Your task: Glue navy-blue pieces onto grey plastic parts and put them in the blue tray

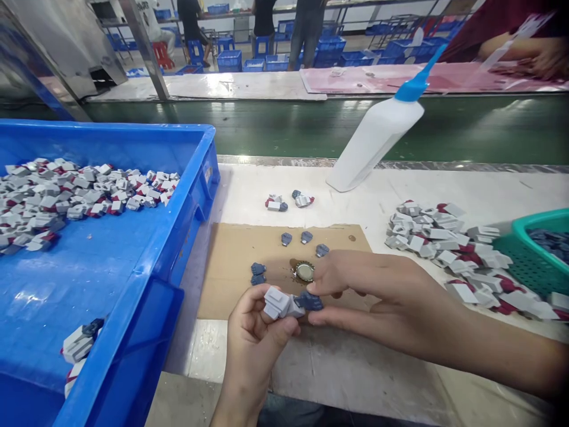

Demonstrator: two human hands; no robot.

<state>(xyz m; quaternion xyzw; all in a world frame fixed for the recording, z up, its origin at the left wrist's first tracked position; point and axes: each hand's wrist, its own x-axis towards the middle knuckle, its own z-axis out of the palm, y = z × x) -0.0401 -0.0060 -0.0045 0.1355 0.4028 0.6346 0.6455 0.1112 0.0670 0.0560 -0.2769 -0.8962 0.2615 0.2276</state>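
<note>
Between the fingers and thumb of my left hand [260, 335] is a light grey plastic toy part [279, 302] with stepped block faces. My right hand [368, 290] pinches a small dark blue-grey plastic piece [310, 301] against the grey part's right end. The two pieces touch. Just beyond my hands, a bottle cap [304, 271] holding some liquid sits on a brown cardboard sheet [231, 249], with a wet stain beside it. Several more dark pieces [258, 273] lie on the cardboard around the cap.
A blue crate [178, 231] with many grey and red parts stands left. Grey parts [444, 237] are heaped right, by a green basket [515, 261] of dark pieces. A white bottle [377, 136] with a blue nozzle leans behind. Across the green conveyor [267, 127], a person's hand shows.
</note>
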